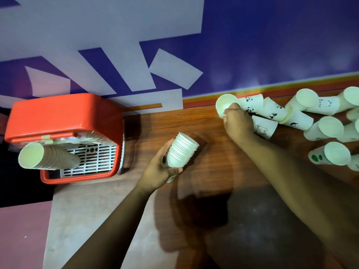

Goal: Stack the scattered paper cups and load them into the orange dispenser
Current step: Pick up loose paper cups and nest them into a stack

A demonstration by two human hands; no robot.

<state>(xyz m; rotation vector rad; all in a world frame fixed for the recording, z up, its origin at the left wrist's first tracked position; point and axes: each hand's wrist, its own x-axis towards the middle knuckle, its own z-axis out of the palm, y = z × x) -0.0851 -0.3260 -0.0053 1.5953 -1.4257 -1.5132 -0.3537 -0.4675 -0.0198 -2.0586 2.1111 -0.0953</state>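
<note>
- On the wood-grain counter (pixel 194 121), against a purple-and-white wall (pixel 272 45): orange dispenser (pixel 64 113) left, scattered cups (pixel 318 121) right.
- Left hand (pixel 157 171) grips a cup stack (pixel 181 150); right hand (pixel 236 121) pinches one cup (pixel 223 104).

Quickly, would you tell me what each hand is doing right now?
Left hand: closed around a nested stack of cups.
Right hand: gripping a single paper cup at the pile's edge.

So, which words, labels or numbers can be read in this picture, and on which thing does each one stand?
"Bear": on one lying paper cup at the right, above a small drawing.
Large pale letter shapes on the blue wall: cut off, not readable as a word.
Other cups show only animal drawings; no readable text.
</note>
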